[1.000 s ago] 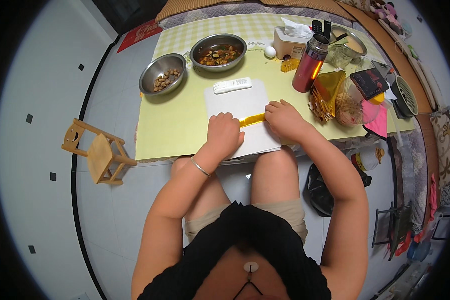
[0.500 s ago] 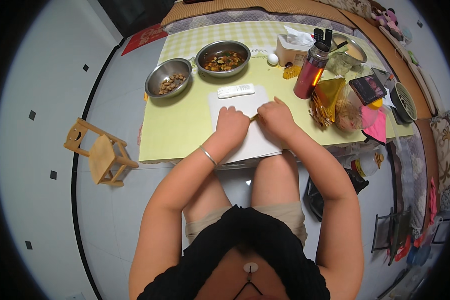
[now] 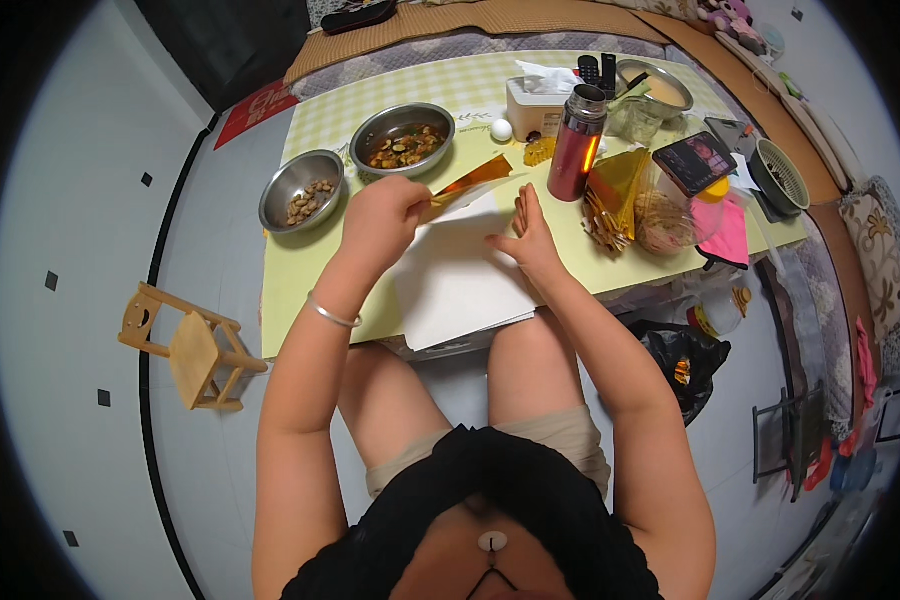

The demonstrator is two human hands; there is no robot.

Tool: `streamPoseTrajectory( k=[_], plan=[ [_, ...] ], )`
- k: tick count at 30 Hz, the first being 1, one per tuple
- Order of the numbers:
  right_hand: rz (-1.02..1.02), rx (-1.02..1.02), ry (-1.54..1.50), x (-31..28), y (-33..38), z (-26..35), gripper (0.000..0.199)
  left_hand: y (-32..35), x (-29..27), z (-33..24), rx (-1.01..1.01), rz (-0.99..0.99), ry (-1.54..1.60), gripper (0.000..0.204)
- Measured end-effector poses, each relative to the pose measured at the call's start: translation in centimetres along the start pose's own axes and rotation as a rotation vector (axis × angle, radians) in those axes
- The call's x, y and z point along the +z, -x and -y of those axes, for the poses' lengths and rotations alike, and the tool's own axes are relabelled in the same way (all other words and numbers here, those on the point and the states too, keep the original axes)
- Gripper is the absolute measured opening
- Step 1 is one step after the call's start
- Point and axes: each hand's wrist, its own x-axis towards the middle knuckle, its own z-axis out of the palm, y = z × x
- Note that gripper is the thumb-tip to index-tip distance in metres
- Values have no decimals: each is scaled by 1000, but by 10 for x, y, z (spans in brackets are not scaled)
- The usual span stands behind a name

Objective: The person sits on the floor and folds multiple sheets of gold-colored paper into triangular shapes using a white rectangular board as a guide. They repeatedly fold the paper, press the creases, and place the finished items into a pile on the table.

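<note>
Pinched by one corner in my left hand is a shiny gold-amber foil sheet, raised at a slant above the table and pointing right. My right hand is just right of it, fingers stretched and thumb apart, holding nothing. Beneath both hands lie white paper sheets at the table's near edge. The small white packet behind the paper is mostly hidden by the foil sheet. To the right stands a stack of similar gold foil, with several folded gold pieces beside it.
Two steel bowls, one with nuts, one with food in liquid, stand back left. A red flask, tissue box, egg, phone and basket crowd the right. A small wooden chair stands left.
Both hands were together over the paper. My left hand has moved left and up with the gold foil sheet, now spread out; my right hand has opened. The whole view has shifted.
</note>
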Motion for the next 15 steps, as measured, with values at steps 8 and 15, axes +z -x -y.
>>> streamPoseTrajectory(
  k=[8, 15],
  plan=[
    [114, -395, 369, -18, 38, 39, 108, 33, 20, 43, 41, 330, 704, 26],
    [303, -845, 946, -31, 72, 54, 36, 36, 54, 52, -9, 502, 641, 27]
  ],
)
